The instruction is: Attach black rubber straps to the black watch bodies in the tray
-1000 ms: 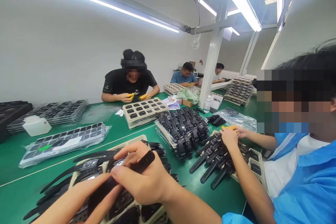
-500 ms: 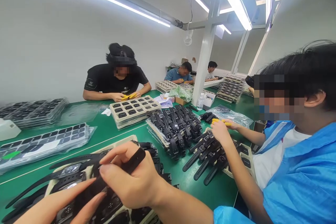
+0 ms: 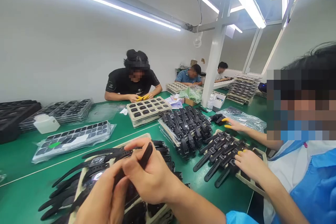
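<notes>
Your two bare hands meet above a cream tray [image 3: 147, 135] on the green desk [image 3: 202, 192], low in the view. Your right hand [image 3: 154, 175] is closed on a black watch strap [image 3: 147, 154], its rounded end poking up past your thumb. Your left hand [image 3: 103, 190], touching the right, has thumb and fingers pinched on the strap's lower part, mostly hidden by your grip. Around and beneath your hands, watches [image 3: 97, 161] lie in the tray, several straps hanging over its left edge. To your right, a co-worker in blue [image 3: 312, 178], wearing yellow finger covers, has one hand beside another group of watches [image 3: 222, 152]. Beyond your tray stands a watch-covered stack [image 3: 185, 126]; farther left are a plastic-wrapped tray [image 3: 75, 138] and a white bottle [image 3: 46, 124].
</notes>
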